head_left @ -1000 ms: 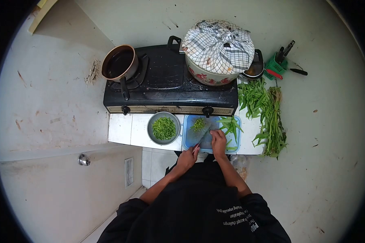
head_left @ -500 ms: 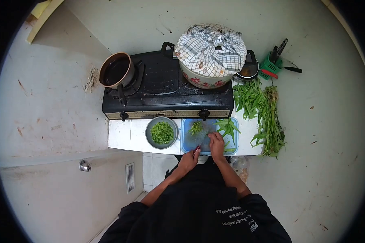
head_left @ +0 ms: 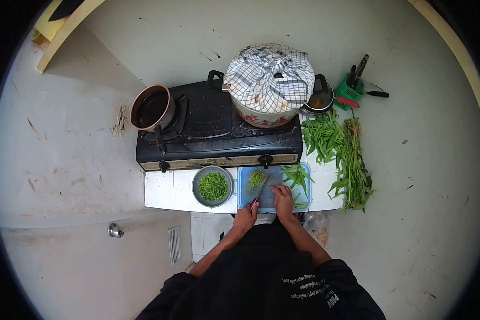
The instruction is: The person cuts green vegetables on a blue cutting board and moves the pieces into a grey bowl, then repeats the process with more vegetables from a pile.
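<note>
Knife (head_left: pixel 257 197) swung toward the chopped greens (head_left: pixel 256 178), my left hand (head_left: pixel 245 217) clenching it; right hand (head_left: pixel 283 201) bent, pinch unclear. Likely mid-chop; another cut calls for tucked fingertips.

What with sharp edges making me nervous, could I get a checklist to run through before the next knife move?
1. Knife gripped in the left hand: ok.
2. Right hand apart from the knife: ok, a gap shows.
3. Right hand curled safely: cannot tell, too small.
4. Board free of long leaves: not ok, some lie at its right side.
5. Board steady underneath: cannot tell.
6. Bowl standing upright left of the board: ok, chopped greens inside.
</note>
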`<state>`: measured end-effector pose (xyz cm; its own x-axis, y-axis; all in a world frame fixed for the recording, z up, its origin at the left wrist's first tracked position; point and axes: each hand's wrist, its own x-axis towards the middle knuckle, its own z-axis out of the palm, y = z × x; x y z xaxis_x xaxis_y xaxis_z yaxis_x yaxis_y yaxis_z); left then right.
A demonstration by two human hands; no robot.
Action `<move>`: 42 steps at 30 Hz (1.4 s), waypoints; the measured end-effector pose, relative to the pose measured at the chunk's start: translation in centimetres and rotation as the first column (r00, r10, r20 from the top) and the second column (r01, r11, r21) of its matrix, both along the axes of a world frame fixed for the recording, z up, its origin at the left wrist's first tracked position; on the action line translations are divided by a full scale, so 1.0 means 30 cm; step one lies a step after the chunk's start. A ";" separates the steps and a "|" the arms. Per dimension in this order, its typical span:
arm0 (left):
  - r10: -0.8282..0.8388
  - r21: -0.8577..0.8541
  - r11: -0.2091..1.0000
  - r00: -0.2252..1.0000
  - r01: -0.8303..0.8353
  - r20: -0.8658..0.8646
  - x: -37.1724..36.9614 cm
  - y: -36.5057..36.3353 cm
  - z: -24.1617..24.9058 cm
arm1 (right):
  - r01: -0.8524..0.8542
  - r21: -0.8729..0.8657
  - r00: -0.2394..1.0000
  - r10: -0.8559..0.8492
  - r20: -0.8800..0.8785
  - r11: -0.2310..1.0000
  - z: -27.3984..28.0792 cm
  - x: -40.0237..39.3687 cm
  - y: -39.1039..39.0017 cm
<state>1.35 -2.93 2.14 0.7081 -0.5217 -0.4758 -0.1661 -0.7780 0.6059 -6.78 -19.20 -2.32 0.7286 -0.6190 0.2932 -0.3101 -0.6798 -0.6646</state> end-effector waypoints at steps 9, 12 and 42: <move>-0.061 -0.044 0.997 0.997 0.058 -0.055 -0.005 0.010 -0.017 | 0.020 -0.039 1.000 -0.020 0.007 0.999 -0.017 0.038 -0.007; -0.067 -0.061 0.996 0.997 0.065 -0.035 -0.020 0.023 -0.041 | 0.033 -0.049 0.999 -0.032 0.030 0.998 -0.008 0.040 -0.007; -0.055 -0.042 0.998 0.997 0.053 -0.056 -0.028 0.041 -0.026 | 0.079 0.034 0.997 -0.080 0.014 0.996 -0.024 0.047 0.006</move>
